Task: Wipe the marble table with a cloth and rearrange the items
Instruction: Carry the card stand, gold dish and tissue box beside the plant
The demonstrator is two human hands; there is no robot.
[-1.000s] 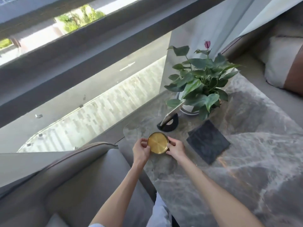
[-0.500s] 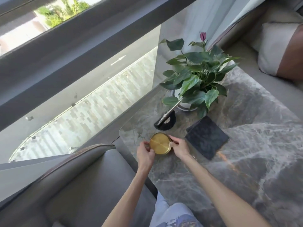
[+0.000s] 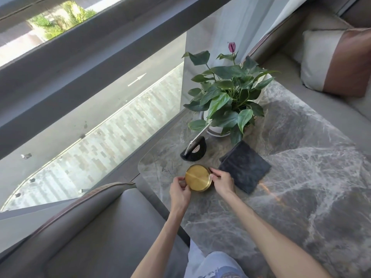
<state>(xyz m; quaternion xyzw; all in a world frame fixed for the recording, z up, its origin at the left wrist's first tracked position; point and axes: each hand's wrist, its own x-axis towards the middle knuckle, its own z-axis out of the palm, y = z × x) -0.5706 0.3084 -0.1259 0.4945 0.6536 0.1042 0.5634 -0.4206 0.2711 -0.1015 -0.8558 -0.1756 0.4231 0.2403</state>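
A round gold dish (image 3: 197, 177) sits near the left corner of the grey marble table (image 3: 301, 187). My left hand (image 3: 179, 190) grips its left rim and my right hand (image 3: 223, 181) grips its right rim. A folded dark grey cloth (image 3: 245, 165) lies flat just right of my right hand. Behind the dish stands a black half-round holder (image 3: 195, 150) with a slanted card in it. A leafy potted plant (image 3: 226, 97) in a white pot stands at the table's far side.
A grey sofa armrest (image 3: 96, 223) lies left of the table and a large window (image 3: 90, 97) runs behind it. A sofa with a beige and brown cushion (image 3: 337, 61) is at the far right. My knee (image 3: 216, 265) is at the bottom edge.
Both hands have stayed on the gold dish near the table's corner. The view has shifted, so everything sits a little lower and further right in the frame.
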